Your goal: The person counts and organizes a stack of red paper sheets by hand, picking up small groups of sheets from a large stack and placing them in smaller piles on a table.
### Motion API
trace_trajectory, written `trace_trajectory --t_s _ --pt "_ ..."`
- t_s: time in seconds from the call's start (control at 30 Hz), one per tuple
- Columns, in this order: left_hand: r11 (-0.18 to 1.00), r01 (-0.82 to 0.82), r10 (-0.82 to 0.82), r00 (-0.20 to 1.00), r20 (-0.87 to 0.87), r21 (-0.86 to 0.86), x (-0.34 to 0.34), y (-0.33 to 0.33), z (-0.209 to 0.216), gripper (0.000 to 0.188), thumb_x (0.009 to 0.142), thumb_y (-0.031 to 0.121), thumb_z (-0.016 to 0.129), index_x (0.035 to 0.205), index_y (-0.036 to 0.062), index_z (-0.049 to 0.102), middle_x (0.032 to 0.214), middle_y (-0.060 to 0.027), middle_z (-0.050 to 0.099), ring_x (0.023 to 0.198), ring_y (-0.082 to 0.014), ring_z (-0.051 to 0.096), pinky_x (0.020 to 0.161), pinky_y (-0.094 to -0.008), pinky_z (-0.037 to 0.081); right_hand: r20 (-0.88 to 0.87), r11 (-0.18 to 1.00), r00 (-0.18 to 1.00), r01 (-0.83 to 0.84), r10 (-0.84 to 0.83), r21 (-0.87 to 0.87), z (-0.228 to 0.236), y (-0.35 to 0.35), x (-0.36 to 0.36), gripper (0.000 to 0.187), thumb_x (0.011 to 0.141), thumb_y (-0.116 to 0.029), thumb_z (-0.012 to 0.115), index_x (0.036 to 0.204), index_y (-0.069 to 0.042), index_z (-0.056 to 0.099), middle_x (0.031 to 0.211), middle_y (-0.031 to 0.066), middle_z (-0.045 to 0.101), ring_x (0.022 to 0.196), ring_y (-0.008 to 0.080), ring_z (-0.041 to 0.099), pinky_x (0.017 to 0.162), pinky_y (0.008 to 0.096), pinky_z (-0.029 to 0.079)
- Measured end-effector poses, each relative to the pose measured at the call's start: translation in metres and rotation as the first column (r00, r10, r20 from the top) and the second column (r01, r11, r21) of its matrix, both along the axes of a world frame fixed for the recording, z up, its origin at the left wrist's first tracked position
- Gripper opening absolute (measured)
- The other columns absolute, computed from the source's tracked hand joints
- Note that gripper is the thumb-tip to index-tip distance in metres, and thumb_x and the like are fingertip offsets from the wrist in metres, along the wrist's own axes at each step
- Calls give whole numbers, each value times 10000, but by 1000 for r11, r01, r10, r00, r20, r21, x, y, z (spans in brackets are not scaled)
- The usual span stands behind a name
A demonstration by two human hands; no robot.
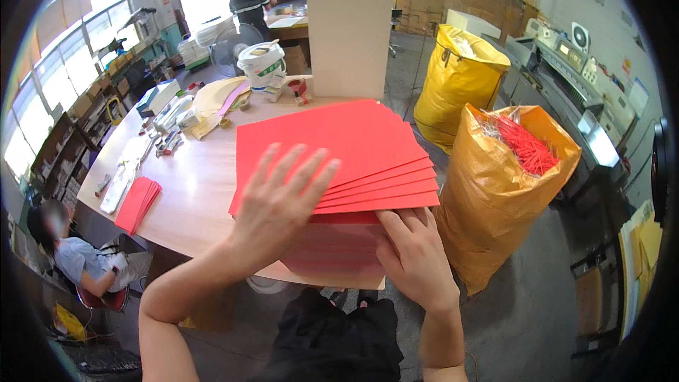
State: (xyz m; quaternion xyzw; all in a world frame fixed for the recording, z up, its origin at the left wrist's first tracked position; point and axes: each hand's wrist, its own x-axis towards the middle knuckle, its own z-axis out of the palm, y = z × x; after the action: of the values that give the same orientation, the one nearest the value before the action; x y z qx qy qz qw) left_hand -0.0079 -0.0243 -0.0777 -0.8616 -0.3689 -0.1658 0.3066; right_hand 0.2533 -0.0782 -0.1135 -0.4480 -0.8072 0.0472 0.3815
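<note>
A tall stack of red paper sheets (332, 141) stands at the table's near edge, its top sheets fanned out toward the right. My left hand (279, 198), slightly blurred, is open with fingers spread over the near left part of the top sheets. At the near right corner, my right hand (417, 255) has its fingers bent against the edge of the fanned sheets, some fingertips partly hidden by them. Its thumb lies along the stack's front side. A smaller bundle of red paper strips (138, 204) lies on the table to the left.
The wooden table (191, 184) also bears a white bucket (263, 67), a tape dispenser (300, 90) and a tall pale board (349, 39). An orange sack (495, 205) with red scraps and a yellow sack (453, 92) stand right. One person (92, 269) sits left; another (249, 7) stands far back.
</note>
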Motion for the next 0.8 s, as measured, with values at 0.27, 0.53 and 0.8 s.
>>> trace_trajectory --t_s 0.27,0.53,0.8 --pt "992 -119 90 888 452 37 -103 -24 -26 240 772 107 841 986 164 747 1234 -49 704 1456 -415 559 1258 -670 356 73 943 985 125 -155 309 -39 8 -13 311 853 -135 766 1129 -3 706 1112 173 713 1112 424 649 1089 563 439" --pt "993 91 -116 816 567 72 -62 -83 -37 266 823 115 832 1067 183 751 1253 -38 736 1373 -355 633 1231 -577 450 151 869 961 133 -230 476 -72 23 -5 453 964 -365 736 1199 21 733 1294 234 706 1231 483 630 1100 598 437" --pt "304 942 798 -334 502 143 -58 -89 -80 481 1145 352 575 1436 -31 579 1319 -162 723 1136 -239 757 939 -411 637 157 862 951 164 -268 480 -77 22 -3 554 956 -395 734 1287 47 693 1360 269 673 1303 494 603 1148 604 412"
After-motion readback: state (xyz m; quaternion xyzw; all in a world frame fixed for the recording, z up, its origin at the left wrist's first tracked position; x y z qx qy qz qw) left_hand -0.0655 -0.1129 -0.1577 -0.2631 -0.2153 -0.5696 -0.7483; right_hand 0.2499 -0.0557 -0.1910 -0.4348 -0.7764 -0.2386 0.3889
